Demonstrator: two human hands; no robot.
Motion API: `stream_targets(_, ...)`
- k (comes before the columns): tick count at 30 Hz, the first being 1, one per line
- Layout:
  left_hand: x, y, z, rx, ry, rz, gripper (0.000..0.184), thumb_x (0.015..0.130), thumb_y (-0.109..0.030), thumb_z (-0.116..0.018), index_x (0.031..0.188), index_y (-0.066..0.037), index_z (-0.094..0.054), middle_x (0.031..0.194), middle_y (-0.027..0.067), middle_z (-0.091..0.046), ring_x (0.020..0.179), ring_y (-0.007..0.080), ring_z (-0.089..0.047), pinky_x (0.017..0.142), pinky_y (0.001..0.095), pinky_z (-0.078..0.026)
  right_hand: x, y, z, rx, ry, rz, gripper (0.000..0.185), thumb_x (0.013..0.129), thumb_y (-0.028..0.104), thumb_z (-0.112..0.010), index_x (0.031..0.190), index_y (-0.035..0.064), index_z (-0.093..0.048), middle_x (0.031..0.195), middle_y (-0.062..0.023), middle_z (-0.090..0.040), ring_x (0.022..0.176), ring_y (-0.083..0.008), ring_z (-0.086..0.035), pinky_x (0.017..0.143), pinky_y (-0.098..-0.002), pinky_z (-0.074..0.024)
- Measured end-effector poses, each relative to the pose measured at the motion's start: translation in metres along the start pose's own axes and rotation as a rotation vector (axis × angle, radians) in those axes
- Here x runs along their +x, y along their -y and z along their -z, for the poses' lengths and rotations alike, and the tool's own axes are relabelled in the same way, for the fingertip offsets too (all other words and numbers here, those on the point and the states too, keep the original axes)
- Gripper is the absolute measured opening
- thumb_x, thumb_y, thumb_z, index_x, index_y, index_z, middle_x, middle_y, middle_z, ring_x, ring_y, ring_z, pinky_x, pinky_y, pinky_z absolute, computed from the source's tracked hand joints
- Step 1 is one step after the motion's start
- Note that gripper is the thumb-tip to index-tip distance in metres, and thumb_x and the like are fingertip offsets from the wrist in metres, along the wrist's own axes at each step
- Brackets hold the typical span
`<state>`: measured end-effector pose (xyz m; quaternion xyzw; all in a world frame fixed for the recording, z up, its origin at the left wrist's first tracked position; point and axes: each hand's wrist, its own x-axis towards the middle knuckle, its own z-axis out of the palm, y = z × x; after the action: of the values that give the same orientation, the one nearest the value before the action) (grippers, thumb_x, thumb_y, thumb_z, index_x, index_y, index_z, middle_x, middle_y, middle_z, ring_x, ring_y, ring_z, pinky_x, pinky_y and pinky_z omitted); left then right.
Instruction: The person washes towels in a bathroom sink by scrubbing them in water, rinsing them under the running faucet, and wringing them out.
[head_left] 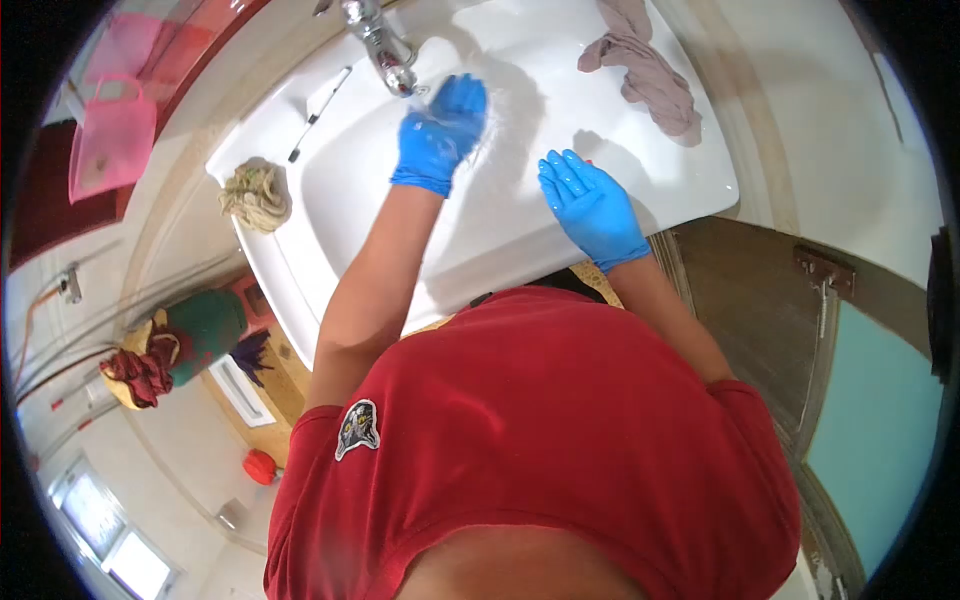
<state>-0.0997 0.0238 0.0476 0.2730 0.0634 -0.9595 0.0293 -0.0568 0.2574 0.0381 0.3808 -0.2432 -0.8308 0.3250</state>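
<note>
My left hand [438, 138], in a blue glove, is palm up under the chrome faucet [385, 55], with water running onto it. Its fingers are stretched out and hold nothing. To the right, my right hand [595, 205], also in a wet blue glove, hovers palm up over the front part of the white sink [510, 215]. Nothing lies in it, and its fingers are extended. A crumpled mauve cloth [655, 85] rests on the sink's right side, beyond my right hand.
A greenish scrubber [255, 195] and a black-and-white pen-like item [320, 113] lie on the sink's left ledge. A pink basket [112, 145] hangs at the upper left. A green container [205, 330] with cloths stands below left.
</note>
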Motion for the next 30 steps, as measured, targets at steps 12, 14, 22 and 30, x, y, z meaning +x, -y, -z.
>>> stream_targets(12,-0.016,0.014,0.023,0.097,-0.247,-0.048,0.049,0.096,-0.037,-0.027,0.124,0.002,-0.038,0.124,0.0179,-0.046,0.114,0.0314,-0.044,0.098,0.0444,-0.038,-0.032,0.026,-0.065,-0.995,0.076,0.685,0.039,0.094,0.013,-0.034,0.129,-0.0044,-0.034,0.132,-0.0210,-0.038,0.122,-0.0322,-0.040,0.106,-0.0409,-0.0309)
stream_targets(14,-0.029,0.002,0.028,0.048,-0.261,-0.120,0.049,0.096,-0.037,-0.027,0.122,0.003,-0.038,0.122,0.0179,-0.045,0.113,0.0315,-0.045,0.097,0.0447,-0.039,-0.028,0.026,-0.067,-0.978,0.029,0.677,0.039,0.094,0.015,-0.036,0.128,-0.0049,-0.035,0.131,-0.0208,-0.040,0.121,-0.0320,-0.040,0.105,-0.0403,-0.0325)
stream_targets(22,-0.023,0.013,-0.010,-0.073,0.009,-0.102,0.047,0.095,-0.034,-0.030,0.123,0.002,-0.035,0.125,0.0177,-0.043,0.115,0.0312,-0.043,0.097,0.0444,-0.037,0.008,-0.001,-0.039,-0.973,0.018,0.360,0.037,0.094,0.016,-0.037,0.124,-0.0051,-0.039,0.128,-0.0214,-0.043,0.118,-0.0322,-0.043,0.103,-0.0408,-0.0345)
stream_targets(30,-0.047,0.019,0.006,0.227,-0.160,-0.034,0.042,0.094,-0.027,-0.033,0.121,0.003,-0.044,0.128,0.0179,-0.046,0.117,0.0331,-0.044,0.100,0.0406,-0.035,0.011,0.006,-0.073,-1.088,0.075,0.485,0.037,0.095,0.018,-0.034,0.125,-0.0050,-0.037,0.129,-0.0213,-0.042,0.119,-0.0313,-0.043,0.103,-0.0400,-0.0348)
